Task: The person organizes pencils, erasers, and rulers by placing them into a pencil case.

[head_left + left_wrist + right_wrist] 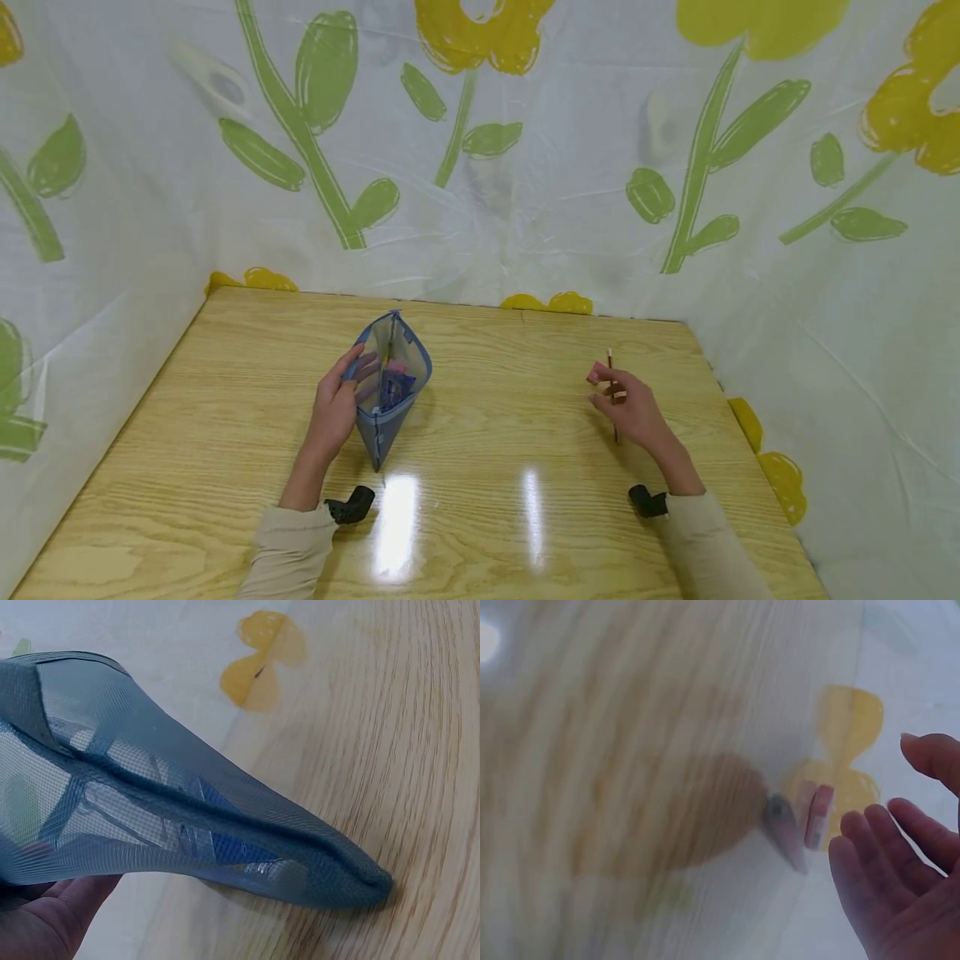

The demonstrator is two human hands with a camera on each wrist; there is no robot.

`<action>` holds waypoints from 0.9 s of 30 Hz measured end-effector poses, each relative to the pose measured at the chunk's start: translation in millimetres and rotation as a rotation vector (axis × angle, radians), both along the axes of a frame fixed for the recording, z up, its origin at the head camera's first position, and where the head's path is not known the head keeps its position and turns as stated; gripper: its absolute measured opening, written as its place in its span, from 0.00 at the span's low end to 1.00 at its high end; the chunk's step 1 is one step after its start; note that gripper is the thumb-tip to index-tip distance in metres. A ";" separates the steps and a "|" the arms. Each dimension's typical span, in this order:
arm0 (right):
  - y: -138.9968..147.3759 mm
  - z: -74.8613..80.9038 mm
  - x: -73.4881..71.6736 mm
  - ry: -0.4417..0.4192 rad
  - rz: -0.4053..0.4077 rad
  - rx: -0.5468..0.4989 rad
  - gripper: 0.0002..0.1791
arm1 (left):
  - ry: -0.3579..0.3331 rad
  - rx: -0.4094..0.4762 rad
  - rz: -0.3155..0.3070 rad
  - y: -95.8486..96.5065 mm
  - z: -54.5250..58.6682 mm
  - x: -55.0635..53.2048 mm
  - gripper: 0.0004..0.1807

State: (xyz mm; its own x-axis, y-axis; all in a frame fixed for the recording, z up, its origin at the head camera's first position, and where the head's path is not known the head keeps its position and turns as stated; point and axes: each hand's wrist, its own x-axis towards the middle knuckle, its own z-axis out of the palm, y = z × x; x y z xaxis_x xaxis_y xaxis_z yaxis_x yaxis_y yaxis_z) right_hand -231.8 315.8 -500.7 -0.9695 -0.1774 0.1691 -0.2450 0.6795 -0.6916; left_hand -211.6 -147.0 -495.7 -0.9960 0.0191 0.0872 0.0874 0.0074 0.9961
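Observation:
A blue mesh zip pouch (pixel 393 425) stands tilted with its mouth spread apart; its tip touches the table in the left wrist view. My left hand (pixel 335 408) grips the pouch's left side, some fingers showing through the mesh. Inside lie a dark blue packet (pixel 396 388), something pink and a long thin item. On the right, my right hand (pixel 633 408) hovers with thumb and fingers apart, holding nothing. Close to its fingertips is a pink eraser (pixel 820 817), apart from them in the right wrist view. A pencil (pixel 611 358) lies partly hidden under this hand.
The wooden table (pixel 495 392) meets white curtains (pixel 555 183) with printed flowers at the back and both sides. Black wrist cameras (pixel 351 505) sit at both cuffs. Two bright reflections mark the table's near part.

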 end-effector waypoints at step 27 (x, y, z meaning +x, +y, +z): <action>22.2 -5.7 -43.3 -0.107 -0.057 0.256 0.32 | -0.007 0.007 -0.004 1.0 -0.4 -1.5 0.31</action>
State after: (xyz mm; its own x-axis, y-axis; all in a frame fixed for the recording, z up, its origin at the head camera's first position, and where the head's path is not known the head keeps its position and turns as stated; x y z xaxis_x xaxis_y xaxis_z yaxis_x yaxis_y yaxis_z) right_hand -275.1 338.0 -506.4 -0.9891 -0.1459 0.0218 -0.1361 0.8458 -0.5158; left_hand -213.2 -146.0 -496.1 -0.9965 0.0227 0.0803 0.0803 0.0002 0.9968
